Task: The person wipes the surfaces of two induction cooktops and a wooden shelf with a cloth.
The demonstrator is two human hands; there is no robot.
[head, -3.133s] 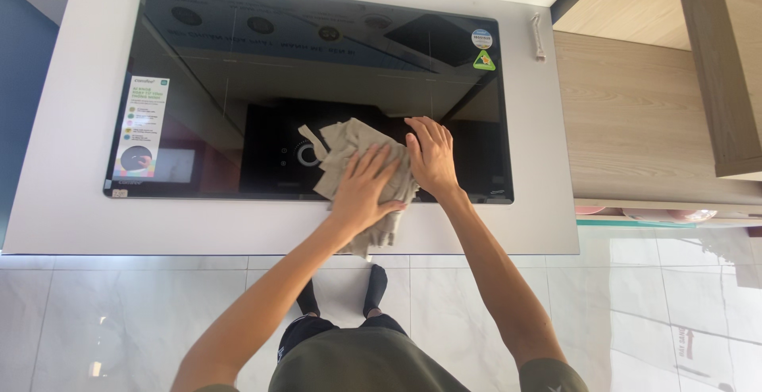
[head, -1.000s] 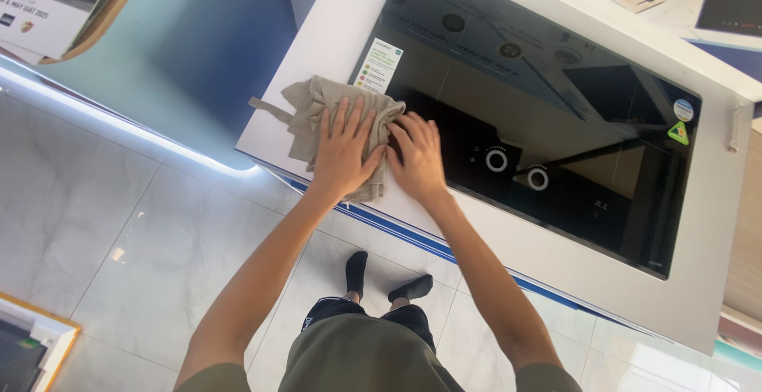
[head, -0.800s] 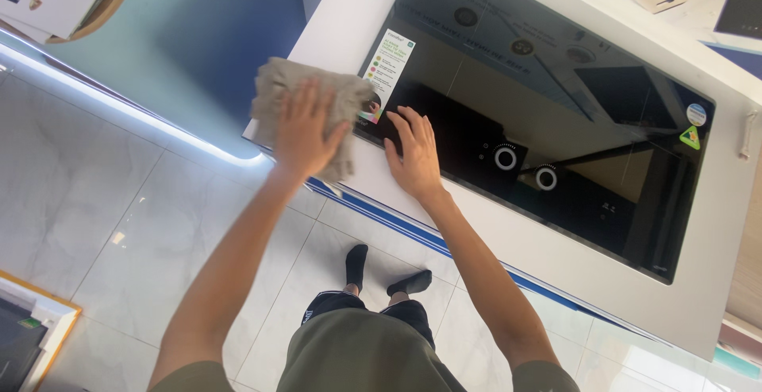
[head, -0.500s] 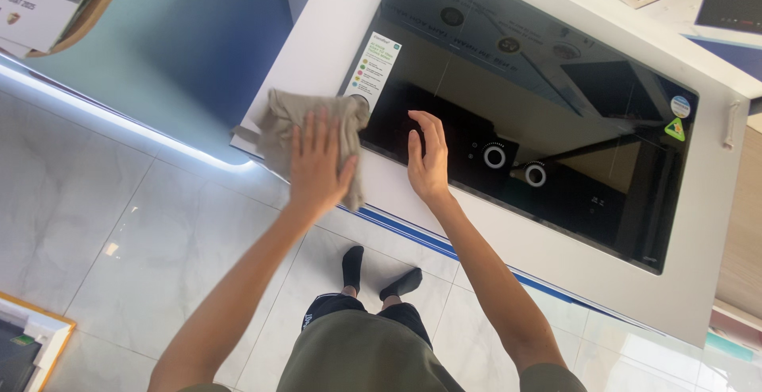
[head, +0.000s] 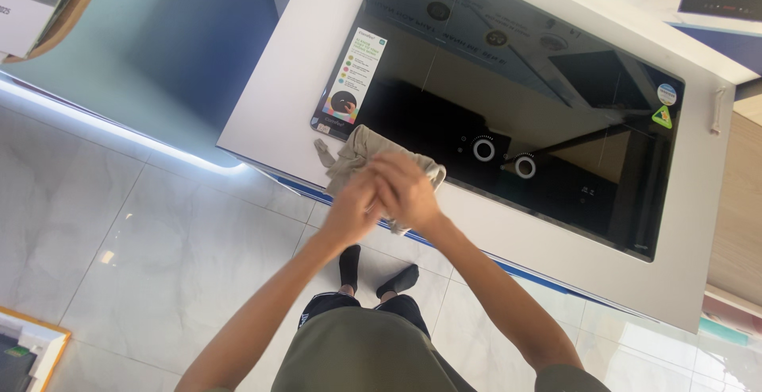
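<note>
Bunching a grey-beige cloth, the left hand and right hand close together on it. Beneath lies a white counter holding a black glass cooktop, above pale tiled floor.

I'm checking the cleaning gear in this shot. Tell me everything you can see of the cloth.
The cloth is a beige-grey rag of soft, woven-looking fabric, crumpled into loose folds, with a narrow strip sticking out at its left end. It lies bunched on the white counter at the near left corner of the black glass cooktop, just below the sticker there. The left hand and right hand meet over its near side and cover that part of it.
</note>
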